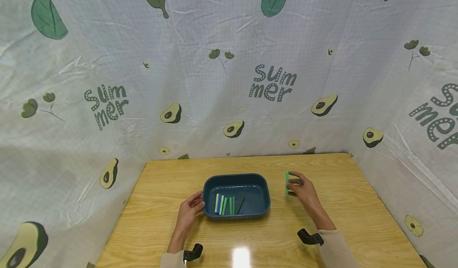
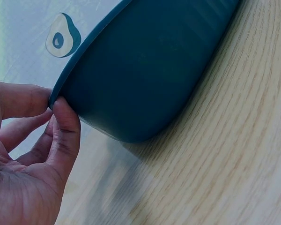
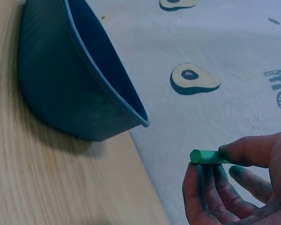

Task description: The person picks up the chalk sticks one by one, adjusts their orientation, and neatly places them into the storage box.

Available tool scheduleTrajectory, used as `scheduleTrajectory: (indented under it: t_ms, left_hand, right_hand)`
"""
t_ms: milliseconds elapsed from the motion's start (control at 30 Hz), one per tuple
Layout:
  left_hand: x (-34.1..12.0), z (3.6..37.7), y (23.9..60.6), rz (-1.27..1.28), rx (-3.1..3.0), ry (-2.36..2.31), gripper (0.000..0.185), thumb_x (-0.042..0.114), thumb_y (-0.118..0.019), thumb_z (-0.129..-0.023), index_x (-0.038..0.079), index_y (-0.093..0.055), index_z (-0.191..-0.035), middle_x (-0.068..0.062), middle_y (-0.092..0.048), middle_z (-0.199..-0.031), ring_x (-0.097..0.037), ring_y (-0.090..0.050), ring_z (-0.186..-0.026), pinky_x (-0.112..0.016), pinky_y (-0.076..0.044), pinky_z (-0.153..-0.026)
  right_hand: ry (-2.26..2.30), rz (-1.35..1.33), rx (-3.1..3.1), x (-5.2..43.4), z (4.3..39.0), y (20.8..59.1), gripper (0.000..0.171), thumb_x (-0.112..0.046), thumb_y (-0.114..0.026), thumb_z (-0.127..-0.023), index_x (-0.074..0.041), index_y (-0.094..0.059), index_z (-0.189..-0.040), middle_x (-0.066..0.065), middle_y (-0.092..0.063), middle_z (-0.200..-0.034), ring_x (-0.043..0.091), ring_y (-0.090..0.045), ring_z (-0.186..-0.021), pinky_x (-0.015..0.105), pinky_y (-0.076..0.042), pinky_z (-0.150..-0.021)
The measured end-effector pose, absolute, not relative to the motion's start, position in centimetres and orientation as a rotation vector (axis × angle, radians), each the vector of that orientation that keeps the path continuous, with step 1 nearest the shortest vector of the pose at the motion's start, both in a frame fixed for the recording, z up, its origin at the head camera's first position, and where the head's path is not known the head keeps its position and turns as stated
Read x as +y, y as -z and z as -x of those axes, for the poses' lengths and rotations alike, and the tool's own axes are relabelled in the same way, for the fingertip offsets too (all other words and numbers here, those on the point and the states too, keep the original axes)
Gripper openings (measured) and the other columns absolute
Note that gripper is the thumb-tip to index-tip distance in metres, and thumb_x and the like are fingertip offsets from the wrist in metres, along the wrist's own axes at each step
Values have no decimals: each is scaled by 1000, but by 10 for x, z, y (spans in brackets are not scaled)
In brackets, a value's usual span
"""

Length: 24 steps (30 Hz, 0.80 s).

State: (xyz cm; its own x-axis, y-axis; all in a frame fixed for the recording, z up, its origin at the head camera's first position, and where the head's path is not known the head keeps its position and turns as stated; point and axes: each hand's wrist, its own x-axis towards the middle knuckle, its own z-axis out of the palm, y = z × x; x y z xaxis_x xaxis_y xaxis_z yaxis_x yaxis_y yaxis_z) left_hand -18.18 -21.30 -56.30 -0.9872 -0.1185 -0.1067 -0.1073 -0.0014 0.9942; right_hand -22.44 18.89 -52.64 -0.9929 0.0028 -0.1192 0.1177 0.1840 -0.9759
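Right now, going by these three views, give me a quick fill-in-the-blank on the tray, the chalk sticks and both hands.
1. The left hand holds the ____ of the blue tray.
2. The right hand pinches a ____ chalk stick.
3. The chalk sticks in the tray lie ____ by side.
4. The tray rests on a ____ table.

Missing words: rim; green; side; wooden

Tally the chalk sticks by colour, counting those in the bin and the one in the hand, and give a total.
In the blue bin:
Green sticks: 3
Blue stick: 1
Dark stick: 1
Held by the fingers of the right hand:
Green stick: 1
Total: 6 sticks, 4 of them green.
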Motion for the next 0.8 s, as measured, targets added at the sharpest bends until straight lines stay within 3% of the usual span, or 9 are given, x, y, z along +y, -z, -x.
scheduleTrajectory:
  t_ms: [167, 500, 800]
  left_hand:
    - [-213, 183, 564, -253, -2211, 2208, 46, -4, -61, -92, -7, -52, -137, -27, -54, -128, -17, -59, -104, -20, -54, -76]
    - [-213, 186, 563, -289, -2211, 2216, 46, -4, -60, -93, -5, -52, -138, -25, -54, -130, -19, -59, -106, -20, -53, -76]
    - [-210, 183, 558, -294, -2227, 2205, 47, -3, -60, -93, -6, -50, -139, -26, -53, -131, -20, -58, -108, -20, -53, -76]
  right_hand:
    - [1970, -88, 2301, 184, 225, 523, 54, -10, -57, -98, -11, -38, -149, 24, -54, -128, 26, -66, -100, 45, -55, -90]
    - [2011, -45, 2243, 164, 228, 516, 50, -12, -58, -98, -11, -42, -145, 26, -59, -120, 17, -66, -84, 41, -57, -85]
    - [2009, 5, 2211, 141, 232, 511, 50, -11, -61, -95, -6, -45, -142, 24, -60, -120, 21, -66, -93, 43, -56, -87]
